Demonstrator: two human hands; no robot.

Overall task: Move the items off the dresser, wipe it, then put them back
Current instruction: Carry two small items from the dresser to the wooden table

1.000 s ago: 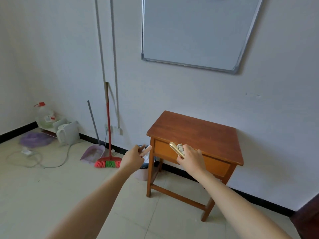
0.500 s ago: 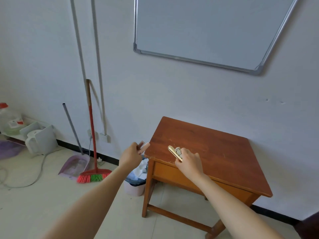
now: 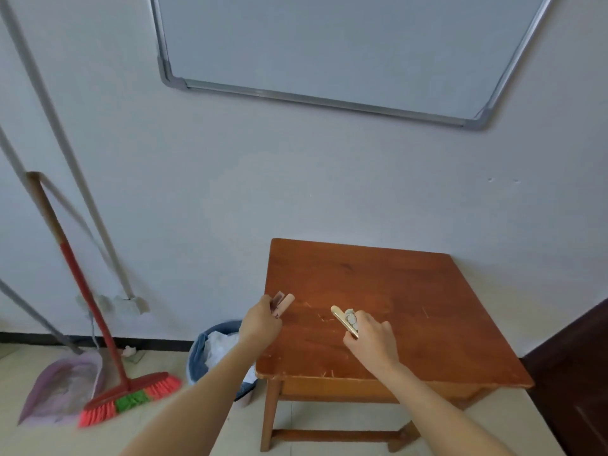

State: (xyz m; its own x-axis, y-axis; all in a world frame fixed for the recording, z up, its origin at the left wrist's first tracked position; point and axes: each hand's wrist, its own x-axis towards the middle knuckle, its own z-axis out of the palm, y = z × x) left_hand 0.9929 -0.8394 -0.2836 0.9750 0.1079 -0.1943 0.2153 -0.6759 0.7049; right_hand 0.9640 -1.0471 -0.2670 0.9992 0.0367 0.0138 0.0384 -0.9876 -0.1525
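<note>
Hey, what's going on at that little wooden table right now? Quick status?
Left hand shut on small pink items. Right hand shut on gold clip. Both over the dresser; its top bare, nothing in the way.

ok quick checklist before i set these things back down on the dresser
1. Dresser top free of other items: ok, only bare wood shows.
2. Top wiped: cannot tell; small pale flecks remain near the front.
3. Left hand grips its small pinkish items: ok.
4. Right hand grips the gold clip and grey bundle: ok.
5. Both hands over the top: ok, left one at the left edge.
6. Bin clear of the drop spot: ok, it stands on the floor beside the leg.
</note>
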